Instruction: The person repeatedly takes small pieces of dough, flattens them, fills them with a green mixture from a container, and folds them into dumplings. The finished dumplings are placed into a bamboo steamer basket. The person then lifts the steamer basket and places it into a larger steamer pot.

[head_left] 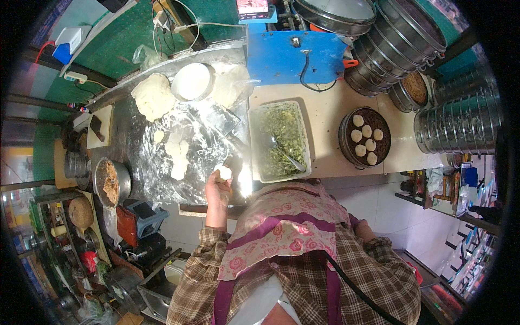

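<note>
My left hand (217, 189) holds a small white dough piece (222, 172) at the near right edge of the floured metal worktop (134, 162). Whether it is filled, I cannot tell. My right hand is out of view; only its wrist shows, beside the flowered apron (280, 239). Left of the held piece, loose dough portions (177, 152) lie in scattered flour. To its right stands a rectangular tub of chopped green filling (280, 138) with a metal spoon (290, 158) resting in it. Farther right, several round white buns (366, 131) sit in a round steamer tray (344, 150).
A large dough mass (152, 95) and a white bowl (191, 81) stand at the back. On the left are a metal bowl of orange-brown filling (109, 185) and a cleaver (96, 126) on a board. Stacked steamers (392, 44) rise back right, beside a blue panel (280, 59).
</note>
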